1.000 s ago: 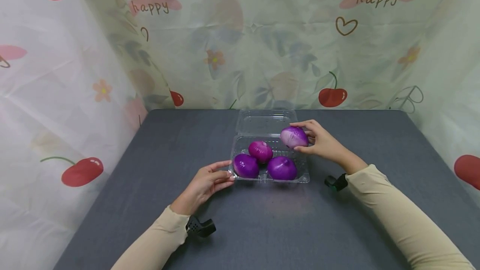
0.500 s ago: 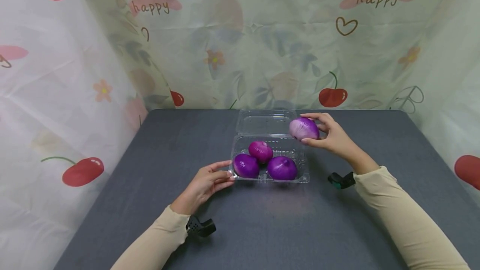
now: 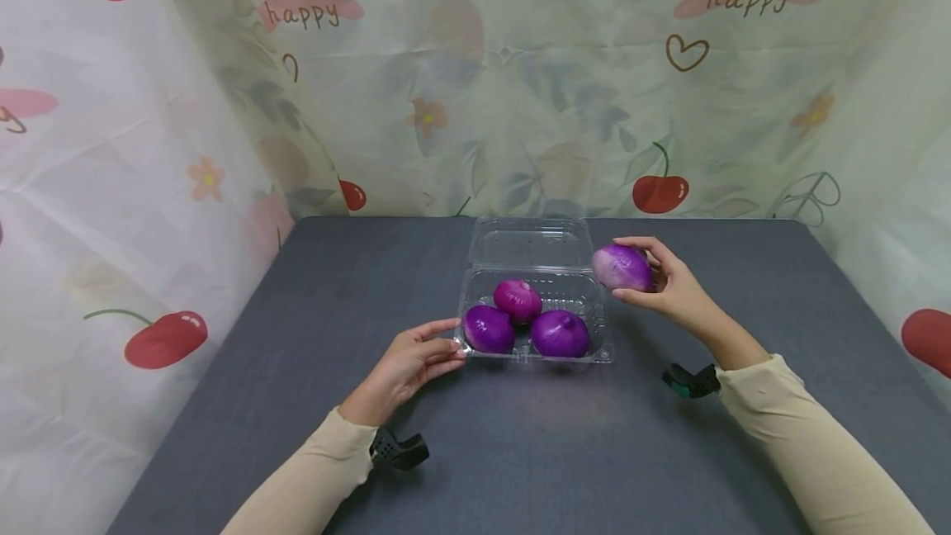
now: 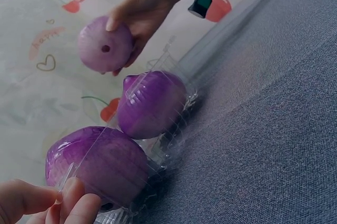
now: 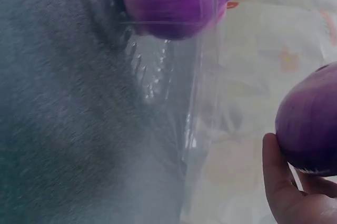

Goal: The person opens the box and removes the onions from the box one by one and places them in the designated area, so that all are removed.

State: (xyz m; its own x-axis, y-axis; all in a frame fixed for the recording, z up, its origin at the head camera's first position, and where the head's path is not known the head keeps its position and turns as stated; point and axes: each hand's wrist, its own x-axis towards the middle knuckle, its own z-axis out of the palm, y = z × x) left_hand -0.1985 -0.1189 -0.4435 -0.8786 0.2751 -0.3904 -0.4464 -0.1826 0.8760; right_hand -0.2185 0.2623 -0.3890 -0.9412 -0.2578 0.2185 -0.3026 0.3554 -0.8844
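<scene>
A purple onion (image 3: pixel 621 267) is held between the thumb and fingers of my right hand (image 3: pixel 678 294), raised just right of the clear plastic clamshell box (image 3: pixel 572 283). In the left wrist view, the held onion (image 4: pixel 105 50) shows a dark round spot on its pale end. Three more purple onions lie in the box: one at the back (image 3: pixel 518 300), one at front left (image 3: pixel 488 329) and one at front right (image 3: pixel 560 333). My left hand (image 3: pixel 410 366) pinches the box's front left corner; the left wrist view shows thumb and fingertips (image 4: pixel 84 208) on the thin plastic edge.
The box's lid (image 3: pixel 531 242) lies folded back toward the rear table edge. A dark grey cloth (image 3: pixel 535 452) covers the table. Printed curtains (image 3: pixel 505 81) hang behind and at both sides. Each wrist wears a small black camera (image 3: pixel 399 448).
My right hand has carried the onion rightward, from over the box's back right corner to beside it, rising and then dipping. My left hand stays on the box corner.
</scene>
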